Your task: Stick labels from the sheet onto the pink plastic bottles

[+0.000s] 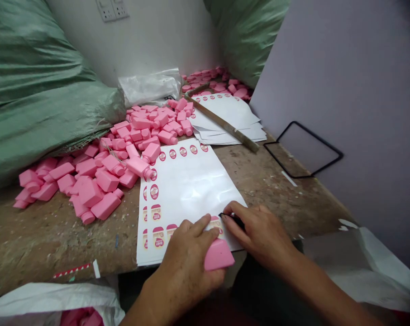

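At a bench (pixel 266 185), the left hand (pixel 188 251) is gripping one pink bottle (pixel 219 256) at the near edge of a label sheet (pixel 201 176). The right hand (pixel 261 226) is pinching one black tool (pixel 238 220), its shape mostly hidden by fingers. One printed label (pixel 216 222) is showing beneath the left fingertips; whether it is sitting on bottle or sheet cannot be told. One wooden stick (pixel 225 123) is crossing a farther sheet stack (pixel 234 111). Two green sacks (pixel 38 90) are running out of frame; the bottle heap (pixel 106 179) is overlapping too much for counting.
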`<state>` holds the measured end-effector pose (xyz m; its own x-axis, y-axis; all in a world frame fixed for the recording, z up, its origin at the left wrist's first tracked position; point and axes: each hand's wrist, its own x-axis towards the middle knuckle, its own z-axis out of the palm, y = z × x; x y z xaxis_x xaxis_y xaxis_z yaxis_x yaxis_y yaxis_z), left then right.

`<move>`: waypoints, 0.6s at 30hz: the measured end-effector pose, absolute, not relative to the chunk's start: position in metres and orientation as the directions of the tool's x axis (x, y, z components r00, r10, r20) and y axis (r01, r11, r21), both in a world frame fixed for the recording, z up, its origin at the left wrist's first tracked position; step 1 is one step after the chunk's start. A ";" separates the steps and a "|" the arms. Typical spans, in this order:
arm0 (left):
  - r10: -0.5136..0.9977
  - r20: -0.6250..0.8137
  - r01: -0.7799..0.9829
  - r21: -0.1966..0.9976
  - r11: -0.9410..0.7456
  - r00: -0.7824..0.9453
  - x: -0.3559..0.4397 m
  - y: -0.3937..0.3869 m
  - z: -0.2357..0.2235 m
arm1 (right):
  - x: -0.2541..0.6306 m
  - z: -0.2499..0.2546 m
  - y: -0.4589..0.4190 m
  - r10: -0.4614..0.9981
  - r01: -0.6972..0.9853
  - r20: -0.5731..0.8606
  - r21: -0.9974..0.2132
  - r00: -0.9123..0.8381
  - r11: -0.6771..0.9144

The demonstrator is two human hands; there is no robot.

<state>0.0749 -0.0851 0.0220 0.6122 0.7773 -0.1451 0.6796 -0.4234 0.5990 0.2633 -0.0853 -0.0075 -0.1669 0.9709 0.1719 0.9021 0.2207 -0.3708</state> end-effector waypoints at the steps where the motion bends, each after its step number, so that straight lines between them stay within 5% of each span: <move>1: 0.780 -0.138 0.679 0.599 -0.425 0.611 0.075 -0.085 0.022 | 0.264 -0.007 -0.085 0.976 0.891 0.145 -0.404 -0.160 0.206; 6: 0.780 -0.168 0.680 0.620 -0.392 0.603 0.074 -0.086 0.026 | 0.268 -0.007 -0.085 0.986 0.850 0.088 -0.500 -0.139 0.164; 13: 0.805 -0.161 0.652 0.685 -0.326 0.571 0.072 -0.087 0.025 | 0.264 -0.010 -0.085 0.951 0.921 0.222 -0.275 -0.216 0.274; 16: 0.879 -0.190 0.575 0.811 -0.111 0.437 0.071 -0.084 0.028 | 0.262 -0.011 -0.084 0.943 0.937 0.252 -0.214 -0.219 0.275; 18: 0.912 -0.272 0.377 0.915 0.146 0.307 0.070 -0.081 0.030 | 0.260 -0.011 -0.084 0.939 0.946 0.273 -0.185 -0.209 0.265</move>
